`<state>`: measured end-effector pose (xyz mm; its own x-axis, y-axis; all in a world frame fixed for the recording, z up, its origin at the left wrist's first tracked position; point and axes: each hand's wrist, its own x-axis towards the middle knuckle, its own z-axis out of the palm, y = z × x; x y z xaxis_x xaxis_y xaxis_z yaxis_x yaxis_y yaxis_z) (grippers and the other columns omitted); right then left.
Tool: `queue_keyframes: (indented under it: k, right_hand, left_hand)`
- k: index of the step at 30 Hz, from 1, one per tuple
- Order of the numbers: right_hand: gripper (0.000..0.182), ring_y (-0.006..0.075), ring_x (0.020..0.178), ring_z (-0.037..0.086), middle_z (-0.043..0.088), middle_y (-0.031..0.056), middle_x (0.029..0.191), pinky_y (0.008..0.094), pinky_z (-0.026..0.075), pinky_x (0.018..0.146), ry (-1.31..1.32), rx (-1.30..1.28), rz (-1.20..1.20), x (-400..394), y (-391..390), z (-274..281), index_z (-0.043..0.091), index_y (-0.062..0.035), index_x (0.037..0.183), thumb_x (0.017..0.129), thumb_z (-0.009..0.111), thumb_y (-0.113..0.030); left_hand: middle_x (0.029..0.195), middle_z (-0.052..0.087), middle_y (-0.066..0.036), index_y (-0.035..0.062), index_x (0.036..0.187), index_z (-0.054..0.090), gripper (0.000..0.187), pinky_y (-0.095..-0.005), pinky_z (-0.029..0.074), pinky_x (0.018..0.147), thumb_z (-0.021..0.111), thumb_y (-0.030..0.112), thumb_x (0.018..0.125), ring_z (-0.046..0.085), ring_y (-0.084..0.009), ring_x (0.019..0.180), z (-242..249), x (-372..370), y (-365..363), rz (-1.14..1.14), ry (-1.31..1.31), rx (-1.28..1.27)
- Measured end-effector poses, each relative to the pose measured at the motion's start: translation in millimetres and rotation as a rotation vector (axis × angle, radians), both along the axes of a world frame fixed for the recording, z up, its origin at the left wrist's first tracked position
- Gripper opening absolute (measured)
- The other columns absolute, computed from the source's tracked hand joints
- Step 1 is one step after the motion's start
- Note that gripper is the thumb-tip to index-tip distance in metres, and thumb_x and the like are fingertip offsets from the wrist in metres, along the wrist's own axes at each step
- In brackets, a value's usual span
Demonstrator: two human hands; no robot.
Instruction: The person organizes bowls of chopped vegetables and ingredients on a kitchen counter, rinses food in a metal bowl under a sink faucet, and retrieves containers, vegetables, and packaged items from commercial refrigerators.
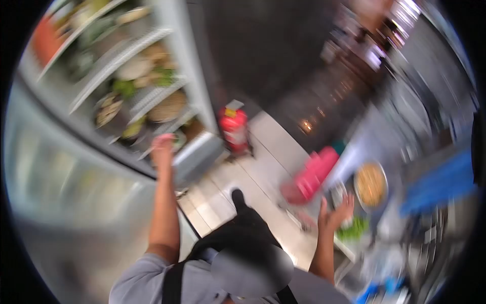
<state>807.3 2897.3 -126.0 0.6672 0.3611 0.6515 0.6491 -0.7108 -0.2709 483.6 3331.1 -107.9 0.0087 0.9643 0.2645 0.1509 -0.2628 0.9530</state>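
My left hand (163,144) reaches into the lower part of an open refrigerator (205,144), close to a small greenish container (178,141). Its fingers are smeared by motion, so I cannot make out whether anything is in them. On the other side, my right hand (334,215) is raised with the fingers spread and nothing visible in it. Near that hand are a round metal bowl (372,187) of pale yellowish food and a bunch of green leafy vegetables (353,229). The whole view is blurred.
Loaded wire shelves (121,61) fill the refrigerator, and its glass door (81,202) stands open at left. A red fire extinguisher (235,129) is on the tiled floor (263,157). Pink and red containers (314,175) stand beside the cluttered counter at right.
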Motion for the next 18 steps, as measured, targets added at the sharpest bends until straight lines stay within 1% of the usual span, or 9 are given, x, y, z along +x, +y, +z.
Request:
queue_keyframes:
  k: [1,3,6,9,10,12,14,16,18]
  right_hand:
    - [0.067,0.0413,0.121,0.04,0.046,0.0229,0.128,0.0511,0.03,0.102,0.063,0.067,0.136,-7.4,34.9,1.7,0.046,0.0013,0.126,0.071,0.076,-0.024]
    - [0.062,0.0407,0.119,0.041,0.046,0.0228,0.126,0.05,0.031,0.101,0.144,0.124,0.391,-15.4,122.7,4.6,0.046,0.0013,0.125,0.073,0.073,-0.019]
    - [0.059,0.039,0.119,0.042,0.046,0.0216,0.125,0.049,0.032,0.1,0.267,0.161,0.66,-40.3,223.6,18.3,0.045,0.0006,0.124,0.074,0.071,-0.016]
    - [0.056,0.0373,0.119,0.042,0.044,0.0204,0.126,0.0453,0.036,0.099,0.404,0.269,0.997,-71.0,331.6,70.2,0.046,0.0017,0.123,0.075,0.071,-0.012]
    - [0.051,0.0353,0.114,0.048,0.044,0.0205,0.125,0.041,0.04,0.096,0.293,0.265,1.088,-77.8,370.4,89.6,0.049,0.0019,0.12,0.075,0.071,-0.01]
    - [0.043,0.0259,0.092,0.059,0.053,0.0168,0.113,0.0306,0.05,0.074,0.286,0.415,1.246,-107.4,439.4,151.1,0.054,-0.0013,0.115,0.076,0.071,-0.007]
    - [0.039,0.0219,0.073,0.057,0.056,0.0119,0.099,0.0328,0.049,0.065,0.313,0.497,1.341,-125.7,518.0,197.0,0.056,-0.0044,0.111,0.076,0.072,-0.01]
    - [0.041,0.0243,0.073,0.057,0.054,0.0121,0.106,0.0355,0.048,0.065,0.078,0.463,1.296,-146.5,581.3,252.1,0.054,-0.0057,0.116,0.079,0.069,-0.017]
    - [0.042,0.033,0.094,0.059,0.051,0.0134,0.116,0.0409,0.049,0.078,0.049,0.421,1.292,-157.9,644.8,287.3,0.053,-0.0054,0.119,0.081,0.067,-0.016]
  left_hand:
    - [0.086,0.064,0.001,0.0094,0.09,0.065,0.012,-0.0253,0.045,0.071,0.065,0.021,0.087,0.056,-0.0092,0.077,23.7,2.0,-13.7,0.064,-0.056,-0.137]
    - [0.082,0.063,0.001,0.0049,0.086,0.065,0.011,-0.0238,0.045,0.071,0.064,0.016,0.085,0.056,-0.0084,0.076,6.2,-15.4,2.0,0.1,-0.196,-0.139]
    - [0.083,0.064,-0.002,0.0021,0.085,0.064,0.013,-0.0241,0.045,0.074,0.065,0.015,0.083,0.057,-0.0092,0.077,11.1,-35.8,6.3,0.207,-0.228,-0.116]
    - [0.084,0.065,-0.003,0.0,0.086,0.064,0.015,-0.0256,0.046,0.076,0.064,0.015,0.084,0.057,-0.0107,0.079,23.1,-55.2,-0.9,0.272,-0.151,-0.05]
    - [0.084,0.065,-0.004,-0.0002,0.086,0.064,0.015,-0.0257,0.046,0.077,0.064,0.014,0.084,0.058,-0.0112,0.08,23.6,-61.4,-4.1,0.281,-0.138,-0.055]
    - [0.085,0.065,-0.004,-0.0003,0.086,0.064,0.013,-0.0257,0.045,0.078,0.064,0.013,0.083,0.058,-0.0117,0.081,16.2,-73.3,-8.6,0.303,-0.144,-0.093]
    - [0.085,0.065,-0.005,-0.0002,0.086,0.064,0.012,-0.0253,0.045,0.078,0.064,0.011,0.082,0.058,-0.0119,0.081,4.6,-82.2,-11.7,0.337,-0.189,-0.159]
    - [0.086,0.063,-0.003,0.0004,0.089,0.062,0.01,-0.023,0.044,0.073,0.061,0.009,0.084,0.055,-0.009,0.078,-4.6,-88.6,-14.9,0.33,-0.235,-0.196]
    - [0.086,0.063,-0.003,0.0017,0.089,0.06,0.007,-0.0218,0.043,0.069,0.06,0.008,0.085,0.053,-0.0076,0.075,-2.2,-89.1,-15.9,0.345,-0.291,-0.214]
